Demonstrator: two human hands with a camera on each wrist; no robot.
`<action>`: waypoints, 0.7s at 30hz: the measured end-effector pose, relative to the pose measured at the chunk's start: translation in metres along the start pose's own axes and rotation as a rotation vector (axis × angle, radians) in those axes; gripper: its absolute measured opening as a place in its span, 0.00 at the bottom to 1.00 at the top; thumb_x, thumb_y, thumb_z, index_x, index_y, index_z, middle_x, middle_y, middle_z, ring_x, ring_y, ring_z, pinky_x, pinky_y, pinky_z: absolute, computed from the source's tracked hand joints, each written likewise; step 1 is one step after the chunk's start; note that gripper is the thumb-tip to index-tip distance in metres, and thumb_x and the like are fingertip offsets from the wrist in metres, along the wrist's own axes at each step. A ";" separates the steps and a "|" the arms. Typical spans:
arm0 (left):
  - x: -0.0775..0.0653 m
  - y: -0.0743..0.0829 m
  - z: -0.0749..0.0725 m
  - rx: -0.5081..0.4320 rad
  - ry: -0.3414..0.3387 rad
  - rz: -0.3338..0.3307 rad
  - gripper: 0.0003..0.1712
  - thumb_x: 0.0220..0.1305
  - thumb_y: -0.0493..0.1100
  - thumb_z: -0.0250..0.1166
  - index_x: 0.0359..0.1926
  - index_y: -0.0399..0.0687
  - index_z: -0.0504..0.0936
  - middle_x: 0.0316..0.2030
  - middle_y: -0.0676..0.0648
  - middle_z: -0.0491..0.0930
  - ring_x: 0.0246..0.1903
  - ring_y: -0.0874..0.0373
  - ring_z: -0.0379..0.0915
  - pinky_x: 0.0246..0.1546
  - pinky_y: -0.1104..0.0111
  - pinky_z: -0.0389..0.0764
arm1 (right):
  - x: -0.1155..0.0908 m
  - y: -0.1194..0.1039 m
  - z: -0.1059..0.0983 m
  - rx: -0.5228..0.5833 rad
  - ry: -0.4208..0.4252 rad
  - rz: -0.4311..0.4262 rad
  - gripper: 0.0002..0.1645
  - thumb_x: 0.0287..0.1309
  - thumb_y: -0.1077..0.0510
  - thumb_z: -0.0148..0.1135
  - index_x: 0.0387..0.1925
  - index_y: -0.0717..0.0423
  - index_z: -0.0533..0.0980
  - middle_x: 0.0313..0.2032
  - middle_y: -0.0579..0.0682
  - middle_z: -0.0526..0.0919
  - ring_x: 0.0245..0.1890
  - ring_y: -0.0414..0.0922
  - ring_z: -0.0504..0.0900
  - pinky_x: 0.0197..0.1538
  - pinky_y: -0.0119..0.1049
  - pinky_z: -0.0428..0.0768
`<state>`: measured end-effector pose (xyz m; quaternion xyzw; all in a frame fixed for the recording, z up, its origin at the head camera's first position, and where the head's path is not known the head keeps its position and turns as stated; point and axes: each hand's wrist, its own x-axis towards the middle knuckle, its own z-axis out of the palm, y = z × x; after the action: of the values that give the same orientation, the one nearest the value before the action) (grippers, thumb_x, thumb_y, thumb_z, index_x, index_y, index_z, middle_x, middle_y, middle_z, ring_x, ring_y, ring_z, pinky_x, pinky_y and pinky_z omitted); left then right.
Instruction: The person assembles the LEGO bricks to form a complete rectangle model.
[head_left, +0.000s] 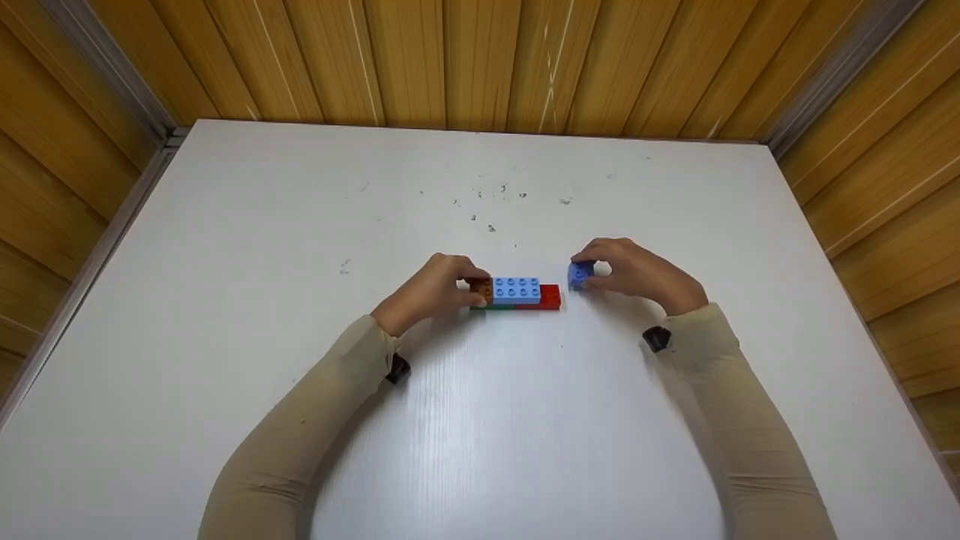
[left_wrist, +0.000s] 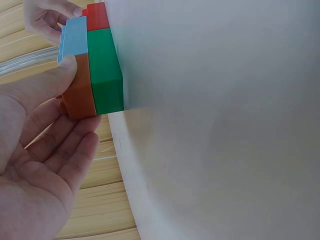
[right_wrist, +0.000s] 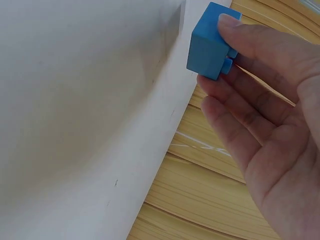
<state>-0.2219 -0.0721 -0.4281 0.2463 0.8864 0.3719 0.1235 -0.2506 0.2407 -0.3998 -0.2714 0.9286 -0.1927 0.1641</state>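
Observation:
Near the middle of the table lies a two-layer row of toy building bricks. Its lower layer has a green brick (left_wrist: 106,75) and a red brick (head_left: 551,295); on top sit an orange brick (left_wrist: 80,90) and a light blue brick (head_left: 516,289). My left hand (head_left: 442,289) pinches the orange brick at the row's left end between thumb and fingers. Just right of the row, my right hand (head_left: 630,271) holds a small blue brick (right_wrist: 212,42) by its sides, studs facing up. A short gap separates that brick from the red one.
The white table (head_left: 480,420) has dark scuff marks (head_left: 491,228) beyond the bricks. Wood-patterned panels (head_left: 480,67) with metal corner posts stand at the back and sides. Each sleeved wrist carries a small black device (head_left: 658,339).

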 end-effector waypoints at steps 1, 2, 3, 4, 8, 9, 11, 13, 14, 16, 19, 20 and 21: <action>0.000 0.000 0.000 0.000 0.001 0.004 0.22 0.55 0.38 0.71 0.52 0.40 0.83 0.43 0.44 0.85 0.40 0.58 0.75 0.44 0.67 0.75 | 0.000 -0.001 0.000 -0.003 0.000 -0.001 0.26 0.58 0.61 0.66 0.59 0.59 0.75 0.54 0.56 0.79 0.55 0.53 0.76 0.61 0.50 0.74; 0.000 0.000 0.000 -0.001 0.003 0.007 0.22 0.56 0.38 0.71 0.52 0.40 0.83 0.43 0.44 0.85 0.40 0.58 0.75 0.44 0.67 0.75 | 0.001 -0.002 0.000 -0.004 -0.001 -0.001 0.26 0.58 0.61 0.66 0.59 0.59 0.75 0.54 0.56 0.79 0.55 0.52 0.77 0.61 0.50 0.74; 0.000 0.000 0.000 0.000 0.003 0.009 0.22 0.56 0.38 0.71 0.52 0.40 0.83 0.43 0.44 0.85 0.40 0.58 0.75 0.44 0.67 0.75 | 0.001 -0.002 0.000 -0.008 -0.004 0.004 0.26 0.58 0.61 0.66 0.59 0.59 0.75 0.54 0.56 0.79 0.55 0.52 0.76 0.61 0.49 0.74; 0.000 0.000 0.000 0.001 0.005 0.012 0.21 0.56 0.38 0.71 0.52 0.40 0.83 0.43 0.44 0.85 0.40 0.58 0.75 0.44 0.67 0.76 | 0.001 -0.003 0.000 -0.010 -0.006 0.008 0.26 0.58 0.60 0.65 0.59 0.59 0.75 0.55 0.56 0.79 0.55 0.52 0.76 0.61 0.49 0.74; 0.000 -0.001 0.001 0.000 0.006 0.012 0.21 0.56 0.38 0.71 0.52 0.40 0.83 0.43 0.44 0.85 0.40 0.57 0.75 0.45 0.66 0.76 | 0.002 -0.006 0.000 -0.015 -0.013 0.012 0.26 0.58 0.60 0.65 0.59 0.58 0.75 0.55 0.56 0.79 0.56 0.52 0.76 0.62 0.49 0.73; 0.000 -0.001 0.001 -0.001 0.005 0.012 0.21 0.56 0.38 0.71 0.52 0.40 0.83 0.43 0.44 0.85 0.40 0.57 0.76 0.45 0.66 0.76 | 0.002 -0.006 0.000 -0.017 -0.012 0.010 0.26 0.58 0.60 0.65 0.59 0.58 0.75 0.55 0.56 0.79 0.55 0.52 0.76 0.62 0.49 0.73; 0.000 -0.001 0.001 -0.002 0.006 0.010 0.22 0.55 0.38 0.71 0.52 0.40 0.83 0.43 0.44 0.85 0.41 0.57 0.76 0.46 0.66 0.77 | 0.002 -0.008 0.000 -0.018 -0.010 0.001 0.26 0.58 0.60 0.66 0.59 0.57 0.76 0.54 0.55 0.79 0.55 0.52 0.76 0.61 0.49 0.74; -0.001 -0.001 0.001 -0.002 0.006 0.011 0.22 0.56 0.38 0.71 0.52 0.40 0.83 0.44 0.45 0.85 0.41 0.57 0.76 0.46 0.65 0.77 | 0.002 -0.009 0.000 -0.019 -0.007 -0.008 0.26 0.58 0.60 0.66 0.59 0.58 0.76 0.54 0.55 0.79 0.54 0.52 0.76 0.61 0.49 0.74; -0.001 0.000 0.001 -0.003 0.007 0.009 0.22 0.56 0.38 0.71 0.52 0.40 0.83 0.44 0.45 0.85 0.41 0.57 0.76 0.47 0.65 0.77 | 0.002 -0.009 0.000 -0.017 -0.005 -0.015 0.26 0.58 0.60 0.66 0.59 0.58 0.76 0.54 0.56 0.80 0.54 0.52 0.77 0.61 0.49 0.74; -0.001 -0.001 0.001 -0.003 0.007 0.008 0.22 0.56 0.38 0.71 0.53 0.39 0.82 0.44 0.45 0.85 0.42 0.57 0.76 0.47 0.65 0.77 | 0.002 -0.010 0.001 -0.016 -0.001 -0.024 0.25 0.58 0.60 0.66 0.58 0.58 0.76 0.53 0.56 0.80 0.53 0.52 0.77 0.61 0.49 0.74; 0.000 -0.001 0.001 -0.005 0.006 0.006 0.22 0.56 0.38 0.71 0.53 0.39 0.82 0.44 0.44 0.85 0.42 0.57 0.76 0.47 0.64 0.77 | 0.002 -0.011 0.001 -0.010 0.002 -0.030 0.25 0.58 0.60 0.66 0.58 0.58 0.76 0.53 0.55 0.80 0.53 0.52 0.77 0.61 0.49 0.74; 0.000 -0.001 0.001 -0.005 0.006 0.005 0.22 0.56 0.38 0.71 0.53 0.39 0.82 0.44 0.44 0.85 0.42 0.57 0.76 0.47 0.64 0.77 | 0.002 -0.012 0.001 -0.008 0.003 -0.038 0.25 0.58 0.61 0.66 0.58 0.58 0.76 0.53 0.56 0.80 0.53 0.52 0.77 0.61 0.50 0.74; 0.000 -0.001 0.001 -0.004 0.006 0.006 0.22 0.56 0.38 0.71 0.53 0.39 0.82 0.44 0.44 0.85 0.42 0.57 0.76 0.47 0.64 0.77 | 0.002 -0.012 0.001 -0.007 0.003 -0.041 0.25 0.58 0.61 0.66 0.58 0.58 0.76 0.53 0.55 0.80 0.53 0.52 0.77 0.61 0.50 0.74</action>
<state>-0.2219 -0.0721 -0.4294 0.2475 0.8854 0.3747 0.1204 -0.2468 0.2297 -0.3960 -0.2904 0.9238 -0.1934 0.1579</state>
